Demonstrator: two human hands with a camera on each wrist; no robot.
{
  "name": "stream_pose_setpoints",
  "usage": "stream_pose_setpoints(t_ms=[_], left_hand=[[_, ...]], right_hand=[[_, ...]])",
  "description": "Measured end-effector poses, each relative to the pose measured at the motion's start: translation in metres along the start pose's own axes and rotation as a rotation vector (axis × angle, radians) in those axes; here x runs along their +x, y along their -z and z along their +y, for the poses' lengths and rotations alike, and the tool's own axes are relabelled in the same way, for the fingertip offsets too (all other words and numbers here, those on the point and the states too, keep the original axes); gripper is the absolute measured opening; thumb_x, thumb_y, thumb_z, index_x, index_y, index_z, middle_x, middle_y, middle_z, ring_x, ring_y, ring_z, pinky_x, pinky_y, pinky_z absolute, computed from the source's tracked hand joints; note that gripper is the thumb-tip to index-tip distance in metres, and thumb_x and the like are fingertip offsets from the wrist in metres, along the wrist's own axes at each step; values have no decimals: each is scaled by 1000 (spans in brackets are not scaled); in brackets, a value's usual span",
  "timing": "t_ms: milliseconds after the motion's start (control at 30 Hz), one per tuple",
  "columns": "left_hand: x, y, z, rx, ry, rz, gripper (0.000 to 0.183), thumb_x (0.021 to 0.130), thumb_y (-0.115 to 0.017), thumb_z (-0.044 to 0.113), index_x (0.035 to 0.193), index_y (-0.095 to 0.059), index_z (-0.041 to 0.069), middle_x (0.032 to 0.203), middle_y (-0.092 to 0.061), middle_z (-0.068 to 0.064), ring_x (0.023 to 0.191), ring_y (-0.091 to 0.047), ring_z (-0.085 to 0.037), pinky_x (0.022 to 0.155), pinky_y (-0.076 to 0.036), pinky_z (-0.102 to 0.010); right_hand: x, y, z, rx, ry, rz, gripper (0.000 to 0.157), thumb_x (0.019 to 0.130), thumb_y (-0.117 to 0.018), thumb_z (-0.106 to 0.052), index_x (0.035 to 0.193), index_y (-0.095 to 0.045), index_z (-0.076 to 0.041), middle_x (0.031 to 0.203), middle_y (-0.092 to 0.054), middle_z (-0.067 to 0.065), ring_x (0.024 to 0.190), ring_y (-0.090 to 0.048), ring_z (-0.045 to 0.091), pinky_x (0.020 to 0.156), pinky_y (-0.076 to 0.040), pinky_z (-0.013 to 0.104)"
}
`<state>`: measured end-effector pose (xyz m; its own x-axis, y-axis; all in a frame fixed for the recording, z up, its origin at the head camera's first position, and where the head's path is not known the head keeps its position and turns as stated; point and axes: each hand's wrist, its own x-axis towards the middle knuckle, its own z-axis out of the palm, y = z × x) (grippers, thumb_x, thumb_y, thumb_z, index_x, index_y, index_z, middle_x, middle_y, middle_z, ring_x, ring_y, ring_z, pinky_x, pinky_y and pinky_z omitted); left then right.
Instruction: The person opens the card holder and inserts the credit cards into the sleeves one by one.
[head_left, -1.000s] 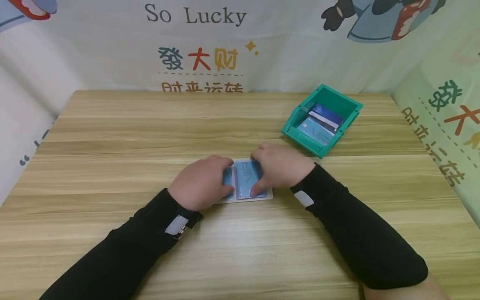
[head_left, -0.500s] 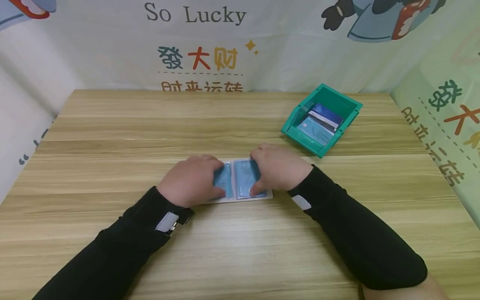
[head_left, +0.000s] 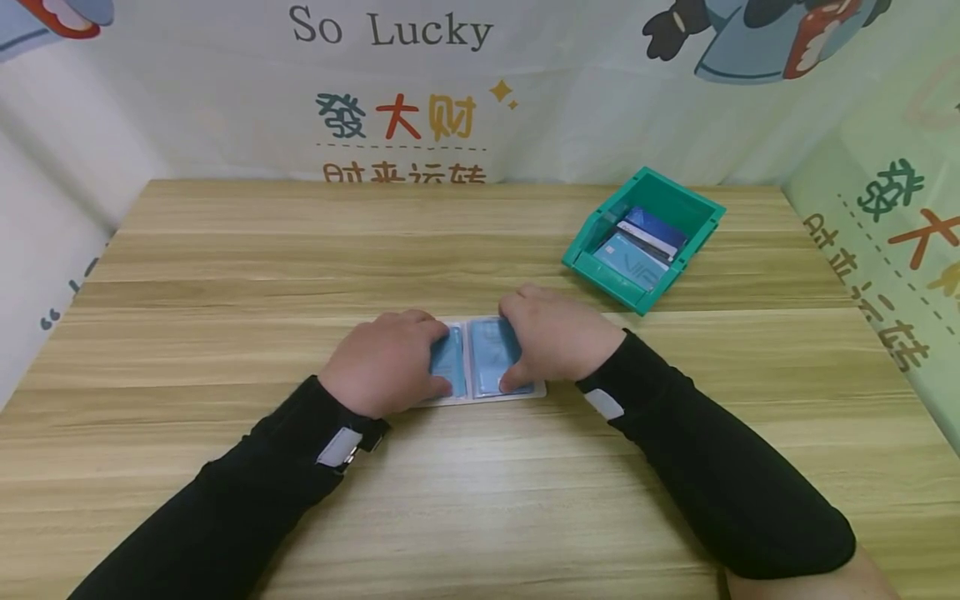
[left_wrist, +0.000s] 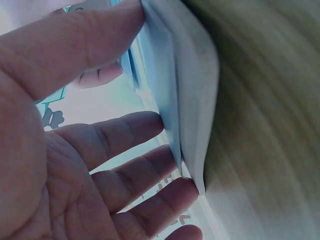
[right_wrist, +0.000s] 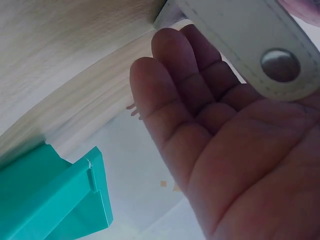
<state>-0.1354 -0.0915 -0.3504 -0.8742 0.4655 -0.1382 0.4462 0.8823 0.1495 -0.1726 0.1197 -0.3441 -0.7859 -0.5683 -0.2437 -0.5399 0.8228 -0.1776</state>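
Pale, leathery-looking card holder [head_left: 468, 358] lying unfolded flat on the wood-grain table [head_left: 225, 275], and from where I'm standing both hands are on it. The left hand [head_left: 385, 363] has the left flap lightly held between thumb and fingers; the right hand [head_left: 558, 333] grips the other flap the same way, thumb near the front edge, fingers curled over the back. My guess is that's to keep the flaps from folding in, with the spine left uncovered in between. Blue cards [head_left: 492, 358] sit in the sleeves either side.

Teal bin [head_left: 615, 281] is off to the right, near the back, probably parked there so the right arm can reach it. More cards [head_left: 633, 260] are in it, one reading VIP, which you only get from the head view; the right wrist just catches the bin's outside.

That wrist view does show a stitched strap [right_wrist: 240, 37] with a metal snap [right_wrist: 281, 65], hidden from above. And the left wrist one shows fingertips touching the holder's edge, which the head view covers up.
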Motion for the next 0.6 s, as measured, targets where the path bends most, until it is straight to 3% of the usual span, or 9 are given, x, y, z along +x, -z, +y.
stream_pose_setpoints(t_ms=[333,600], left_hand=[[0,-1,1,-5,14,0,67,76,-74,47,126,-57,7,123,-55,-10,100,-50,-25,85,-46,-45],[-1,-1,2,2,21,1,67,75,-74,47,126,-56,7,123,-55,-10,100,-50,-26,86,-46,-45]], right_hand=[[-1,-1,1,-13,57,10,87,61,-79,-60,125,-48,-9,107,-45,-1,92,-39,14,80,-44,27],[1,-3,3,0,60,4,84,62,-78,-60,122,-48,-10,104,-43,-1,92,-38,16,79,-43,28]])
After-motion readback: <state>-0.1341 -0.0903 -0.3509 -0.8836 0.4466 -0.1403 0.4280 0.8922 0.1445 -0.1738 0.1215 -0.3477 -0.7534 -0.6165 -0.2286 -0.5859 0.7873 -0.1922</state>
